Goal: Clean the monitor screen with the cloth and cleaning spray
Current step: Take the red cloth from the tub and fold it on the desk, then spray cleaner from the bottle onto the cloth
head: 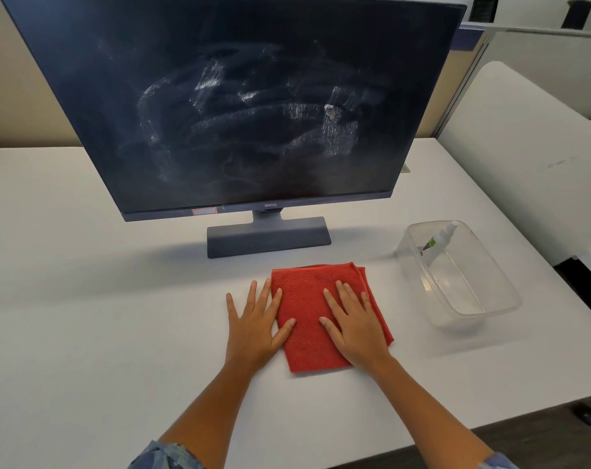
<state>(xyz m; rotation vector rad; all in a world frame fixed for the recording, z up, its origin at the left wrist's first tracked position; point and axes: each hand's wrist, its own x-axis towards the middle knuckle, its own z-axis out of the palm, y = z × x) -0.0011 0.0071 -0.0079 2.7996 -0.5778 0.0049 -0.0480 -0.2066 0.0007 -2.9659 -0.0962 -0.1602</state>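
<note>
A dark monitor (240,106) stands on the white table, its screen covered in whitish smears around the middle. In front of its base lies a folded red cloth (307,299). My left hand (253,326) rests flat at the cloth's left edge, thumb on the fabric, fingers spread. My right hand (355,326) lies flat on top of the cloth's right half, fingers spread. A small white spray bottle (438,240) with a green label leans inside a clear plastic tub (483,299) to the right.
The white table (84,316) stretches wide to the left and towards me. The monitor's grey base (268,238) sits just beyond the cloth. A white partition and a second table lie to the right; the table edge falls off at bottom right.
</note>
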